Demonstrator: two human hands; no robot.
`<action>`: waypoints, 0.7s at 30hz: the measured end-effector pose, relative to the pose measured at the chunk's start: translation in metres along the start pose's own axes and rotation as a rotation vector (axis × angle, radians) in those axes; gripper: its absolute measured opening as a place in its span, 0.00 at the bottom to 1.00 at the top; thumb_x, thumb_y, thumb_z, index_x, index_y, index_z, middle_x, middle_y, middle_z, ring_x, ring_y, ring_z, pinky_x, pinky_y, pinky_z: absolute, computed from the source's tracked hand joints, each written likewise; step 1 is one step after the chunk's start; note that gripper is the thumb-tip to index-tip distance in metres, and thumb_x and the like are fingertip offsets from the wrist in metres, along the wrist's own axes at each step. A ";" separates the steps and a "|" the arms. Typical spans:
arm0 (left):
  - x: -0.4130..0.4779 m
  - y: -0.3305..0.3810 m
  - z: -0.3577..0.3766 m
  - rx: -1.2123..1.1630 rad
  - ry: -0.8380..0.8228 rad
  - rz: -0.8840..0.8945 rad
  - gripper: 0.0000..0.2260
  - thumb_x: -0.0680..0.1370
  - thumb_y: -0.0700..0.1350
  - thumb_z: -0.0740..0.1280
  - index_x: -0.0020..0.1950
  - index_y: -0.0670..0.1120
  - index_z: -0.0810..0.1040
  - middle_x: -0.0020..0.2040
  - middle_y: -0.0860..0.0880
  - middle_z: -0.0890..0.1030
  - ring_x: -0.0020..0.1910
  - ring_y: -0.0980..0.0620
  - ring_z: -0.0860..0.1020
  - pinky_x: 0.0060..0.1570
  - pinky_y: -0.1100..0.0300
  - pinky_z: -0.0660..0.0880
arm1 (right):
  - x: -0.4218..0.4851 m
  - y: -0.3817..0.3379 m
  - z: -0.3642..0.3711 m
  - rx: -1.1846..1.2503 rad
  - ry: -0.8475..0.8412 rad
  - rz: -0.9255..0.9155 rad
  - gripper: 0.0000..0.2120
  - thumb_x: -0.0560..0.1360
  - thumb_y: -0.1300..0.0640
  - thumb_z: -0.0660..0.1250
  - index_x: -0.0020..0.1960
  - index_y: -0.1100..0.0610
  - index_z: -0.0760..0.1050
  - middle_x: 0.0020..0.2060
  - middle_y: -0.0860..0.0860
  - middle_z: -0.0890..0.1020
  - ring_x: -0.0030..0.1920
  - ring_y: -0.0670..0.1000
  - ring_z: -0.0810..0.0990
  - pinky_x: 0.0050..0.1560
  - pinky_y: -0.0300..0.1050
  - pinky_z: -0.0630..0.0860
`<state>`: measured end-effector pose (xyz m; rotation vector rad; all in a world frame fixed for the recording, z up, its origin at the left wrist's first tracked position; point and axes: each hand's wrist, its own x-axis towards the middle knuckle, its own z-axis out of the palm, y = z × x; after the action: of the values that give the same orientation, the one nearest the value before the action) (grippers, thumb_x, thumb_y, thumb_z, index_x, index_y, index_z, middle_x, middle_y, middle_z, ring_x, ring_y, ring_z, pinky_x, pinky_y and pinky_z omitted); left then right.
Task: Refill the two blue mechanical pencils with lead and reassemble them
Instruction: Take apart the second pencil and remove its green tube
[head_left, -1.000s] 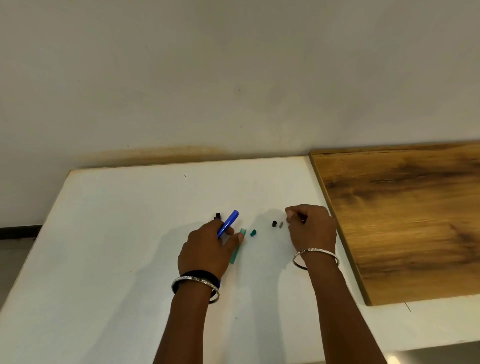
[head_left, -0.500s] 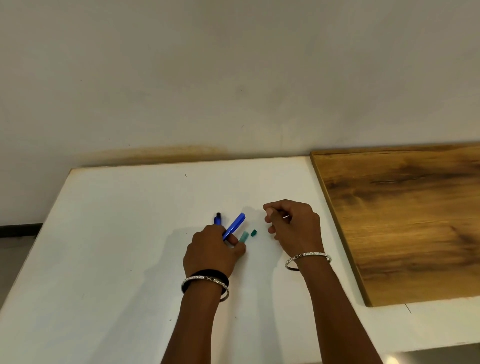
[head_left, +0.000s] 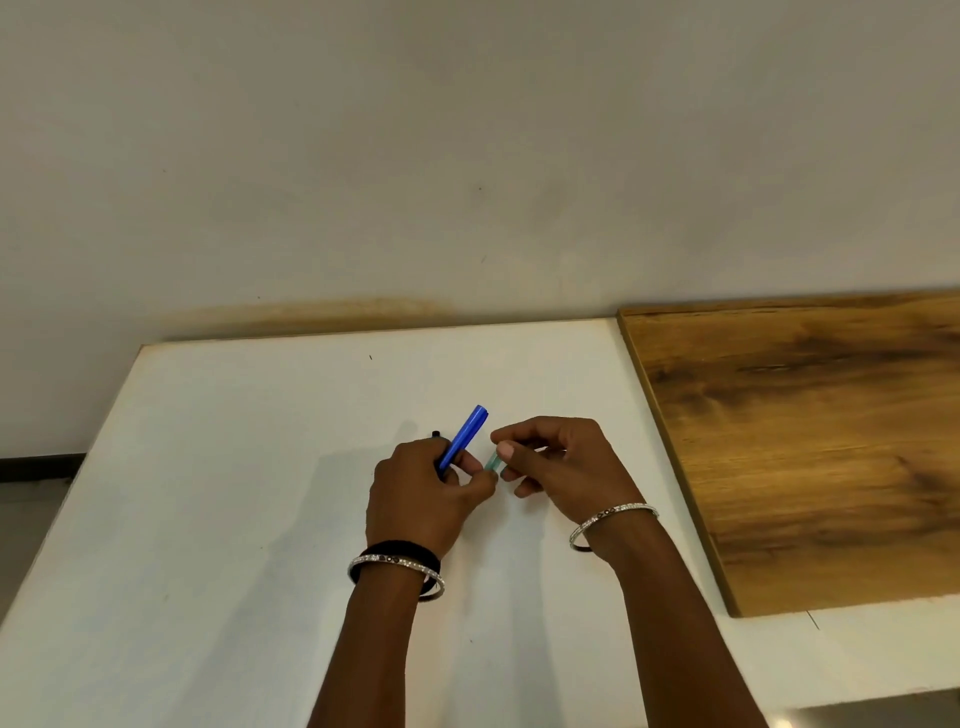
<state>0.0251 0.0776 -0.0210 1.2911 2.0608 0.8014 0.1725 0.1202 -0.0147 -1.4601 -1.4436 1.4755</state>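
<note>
My left hand (head_left: 423, 496) grips a blue mechanical pencil barrel (head_left: 464, 436) that points up and away to the right. Behind that hand a second pencil (head_left: 436, 434) lies on the white table (head_left: 234, 493), only its dark tip showing. A teal lead case (head_left: 492, 461) stands between the two hands, its lower end at my left fingers. My right hand (head_left: 558, 467) pinches the top of the case with thumb and forefinger. The small caps seen earlier are hidden under my right hand.
A brown wooden board (head_left: 810, 441) lies on the right part of the table, close to my right wrist. A plain wall (head_left: 467, 156) rises behind the table. The table's left edge drops to the floor.
My right hand moved left from the small caps to the teal lead case and pinched its top. My left hand tilted the blue barrel more upright.
</note>
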 end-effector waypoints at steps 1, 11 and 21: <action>0.000 0.001 -0.001 0.000 -0.002 0.014 0.08 0.67 0.52 0.74 0.34 0.52 0.77 0.28 0.52 0.75 0.27 0.54 0.72 0.32 0.63 0.72 | 0.000 0.001 0.000 0.012 -0.016 0.000 0.06 0.73 0.62 0.71 0.50 0.57 0.83 0.40 0.55 0.85 0.38 0.52 0.85 0.38 0.40 0.82; 0.000 0.008 -0.009 -0.310 -0.044 0.044 0.07 0.71 0.49 0.74 0.48 0.52 0.82 0.42 0.56 0.82 0.43 0.59 0.79 0.42 0.67 0.72 | -0.001 0.000 -0.007 0.610 0.014 0.179 0.09 0.72 0.68 0.69 0.52 0.68 0.80 0.42 0.60 0.83 0.38 0.52 0.83 0.43 0.39 0.82; 0.002 0.011 -0.013 -0.448 0.082 0.049 0.09 0.71 0.50 0.73 0.50 0.54 0.83 0.43 0.58 0.82 0.41 0.66 0.77 0.39 0.73 0.73 | -0.004 -0.004 -0.004 0.797 -0.092 0.278 0.12 0.72 0.69 0.67 0.56 0.70 0.78 0.43 0.61 0.84 0.39 0.52 0.84 0.48 0.42 0.83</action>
<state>0.0211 0.0812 -0.0047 1.0720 1.7744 1.2701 0.1757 0.1186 -0.0094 -1.1027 -0.5592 1.9910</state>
